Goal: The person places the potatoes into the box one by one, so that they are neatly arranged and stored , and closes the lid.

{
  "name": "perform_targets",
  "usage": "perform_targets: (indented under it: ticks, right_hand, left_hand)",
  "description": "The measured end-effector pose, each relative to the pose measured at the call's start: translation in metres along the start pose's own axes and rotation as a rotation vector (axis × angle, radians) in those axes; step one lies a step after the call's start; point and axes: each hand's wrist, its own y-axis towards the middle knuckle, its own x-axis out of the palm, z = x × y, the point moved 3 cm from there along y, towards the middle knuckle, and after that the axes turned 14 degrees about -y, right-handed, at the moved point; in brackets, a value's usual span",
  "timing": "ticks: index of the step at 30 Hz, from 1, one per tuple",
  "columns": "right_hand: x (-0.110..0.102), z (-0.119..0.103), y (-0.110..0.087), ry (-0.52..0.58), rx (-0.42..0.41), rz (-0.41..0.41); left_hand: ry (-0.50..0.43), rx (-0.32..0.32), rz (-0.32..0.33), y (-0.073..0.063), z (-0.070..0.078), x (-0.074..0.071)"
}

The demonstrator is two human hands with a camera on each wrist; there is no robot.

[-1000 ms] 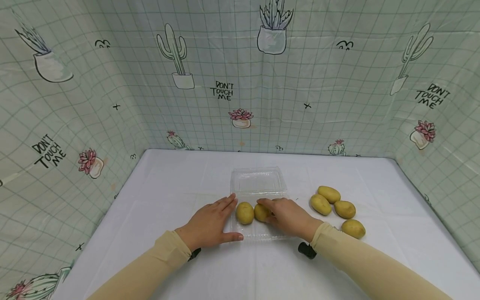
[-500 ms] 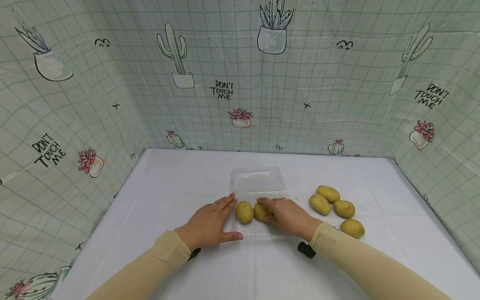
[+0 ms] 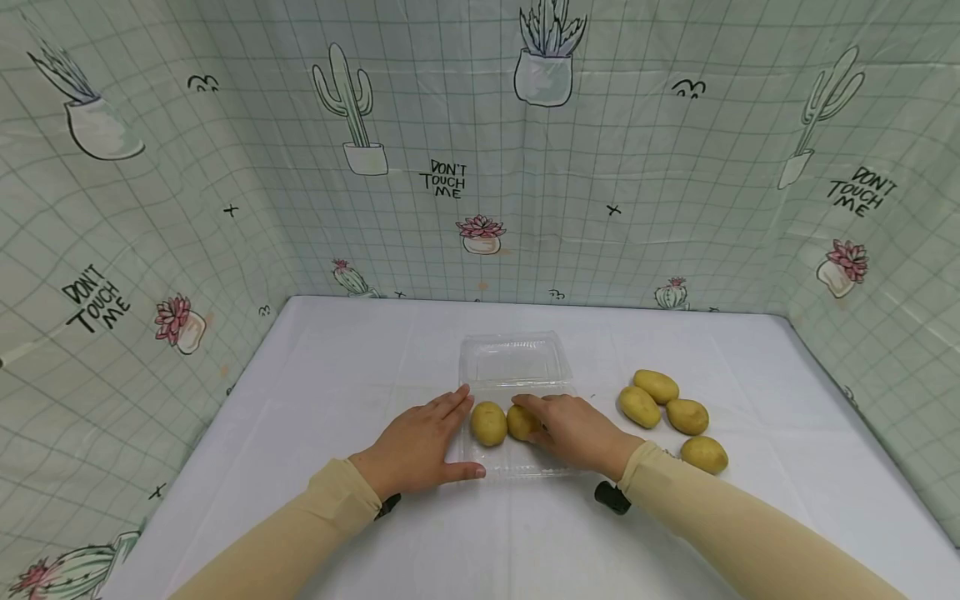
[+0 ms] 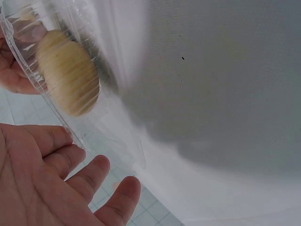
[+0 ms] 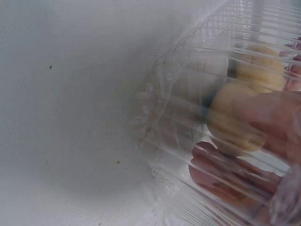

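Note:
A clear plastic clamshell box (image 3: 516, 358) lies on the white tabletop, its lid folded back away from me. Two potatoes sit side by side in its base. My left hand (image 3: 422, 442) rests at the left side of the box with fingers extended, close to the left potato (image 3: 489, 425). In the left wrist view that potato (image 4: 70, 75) shows through the ribbed plastic wall, just beyond the fingertips. Thumb and fingers of my right hand (image 3: 577, 429) grip the right potato (image 3: 519, 422), partly hiding it; the right wrist view shows this potato (image 5: 225, 117) through the box wall.
Several loose potatoes (image 3: 657, 387) lie on the table (image 3: 360, 350) to the right of the box, the nearest potato (image 3: 705, 456) close to my right sleeve. A patterned cloth (image 3: 525, 250) hangs around the back and sides.

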Motion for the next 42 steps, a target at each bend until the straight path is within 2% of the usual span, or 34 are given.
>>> perform_targets:
  ticks: [26,35,42]
  right_hand:
    - [-0.004,-0.001,-0.002,-0.017,0.005,0.0]
    - [-0.023,0.003,-0.009,0.011,0.065,-0.023]
    - [-0.042,0.021,-0.03,0.013,0.078,0.016]
  left_hand:
    - [-0.007,-0.006,-0.003,-0.001,0.0,0.0]
    - [-0.017,0.001,0.003,-0.001,-0.001,0.001]
    - [-0.019,0.01,-0.002,0.0,-0.001,0.0]
